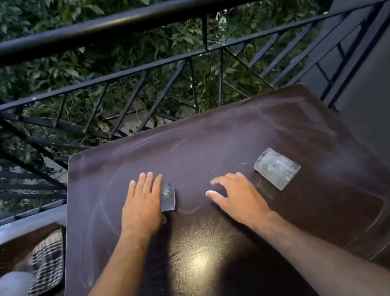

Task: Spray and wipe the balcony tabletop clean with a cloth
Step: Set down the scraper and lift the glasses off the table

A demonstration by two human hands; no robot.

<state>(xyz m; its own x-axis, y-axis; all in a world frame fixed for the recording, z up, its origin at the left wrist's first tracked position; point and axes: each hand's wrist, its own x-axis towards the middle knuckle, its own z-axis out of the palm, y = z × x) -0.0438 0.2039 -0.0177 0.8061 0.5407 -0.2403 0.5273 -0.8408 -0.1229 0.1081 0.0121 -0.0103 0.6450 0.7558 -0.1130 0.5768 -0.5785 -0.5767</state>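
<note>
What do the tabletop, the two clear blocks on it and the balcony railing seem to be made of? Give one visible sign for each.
Tabletop: probably moulded plastic or laminate, dark brown, semi-gloss; rounded corners, a light glare, chalky smears.
Clear blocks: glass or acrylic, cannot tell which; see-through with cloudy faces.
Railing: metal painted black; thin bars, slight sheen.

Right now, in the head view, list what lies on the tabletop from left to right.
Left hand → small clear block beside and partly under it → right hand → larger clear block.
</note>
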